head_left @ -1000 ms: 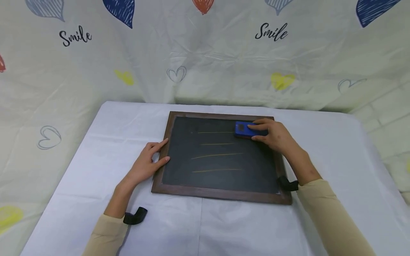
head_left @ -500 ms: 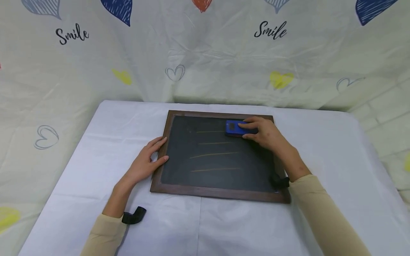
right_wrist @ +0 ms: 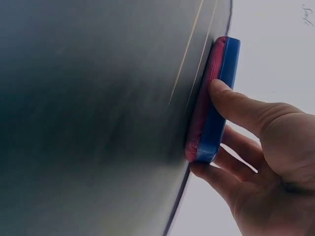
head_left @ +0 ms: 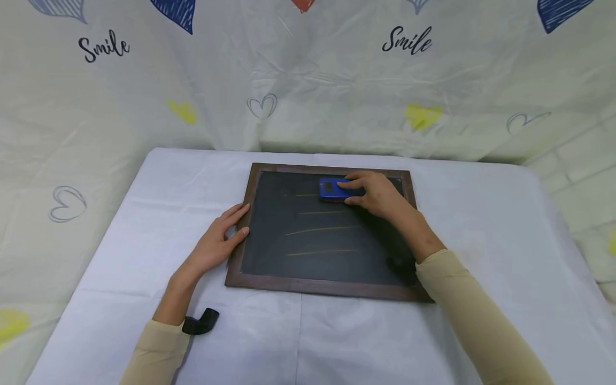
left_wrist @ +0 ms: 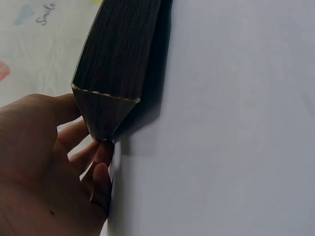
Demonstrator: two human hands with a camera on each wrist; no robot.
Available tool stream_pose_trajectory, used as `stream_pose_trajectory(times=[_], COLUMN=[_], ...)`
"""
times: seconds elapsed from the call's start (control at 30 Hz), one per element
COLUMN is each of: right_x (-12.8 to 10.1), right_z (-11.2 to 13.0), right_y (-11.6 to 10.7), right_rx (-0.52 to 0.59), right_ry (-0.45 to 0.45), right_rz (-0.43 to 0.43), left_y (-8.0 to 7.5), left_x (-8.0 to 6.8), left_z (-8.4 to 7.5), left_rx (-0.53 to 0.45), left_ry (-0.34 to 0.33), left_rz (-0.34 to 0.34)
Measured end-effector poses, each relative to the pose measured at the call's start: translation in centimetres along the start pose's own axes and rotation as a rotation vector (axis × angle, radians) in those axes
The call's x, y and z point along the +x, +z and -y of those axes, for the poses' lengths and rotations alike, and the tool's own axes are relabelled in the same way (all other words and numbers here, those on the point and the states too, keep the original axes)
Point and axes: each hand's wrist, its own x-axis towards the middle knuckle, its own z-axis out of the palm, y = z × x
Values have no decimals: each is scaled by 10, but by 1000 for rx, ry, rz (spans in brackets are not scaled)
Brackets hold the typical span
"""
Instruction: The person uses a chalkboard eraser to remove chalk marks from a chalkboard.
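Note:
A small blackboard in a dark brown wooden frame lies on the white-covered table, several thin yellowish chalk lines across it. My right hand grips a blue chalkboard eraser near the board's top edge, thumb on one long side and fingers on the other. The right wrist view shows the eraser's red felt against the dark surface. Part of the top chalk line is hidden beneath it. At the board's left side, my left hand rests its extended fingertips and thumb on the wooden frame.
White cloth covers the table around the board. Behind it hangs a pale backdrop printed with hearts, balloons and the word "Smile". A black strap piece sticks out from the left wrist.
My right hand has slid the eraser leftward along the top chalk line, and the line's visible right end has shortened. The left hand has stayed on the frame.

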Motion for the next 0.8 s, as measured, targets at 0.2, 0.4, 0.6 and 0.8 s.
stream_pose_trajectory(times=[0.2,0.4,0.6,0.8], right_x=[9,17,22,26], right_z=[11,26,36,43], right_y=[1,7,13,13], right_rx=[0,5,-11,-15], right_ry=[-9,-17,-30,-53], right_rz=[14,23,46,28], left_y=[-1,-1,0,-1], left_x=[1,-1,-7,-3], left_z=[-2,-1,1,-2], left_rx=[-12,-12,-19,-28], left_ry=[11,11,5,15], left_rz=[2,-8,6,2])
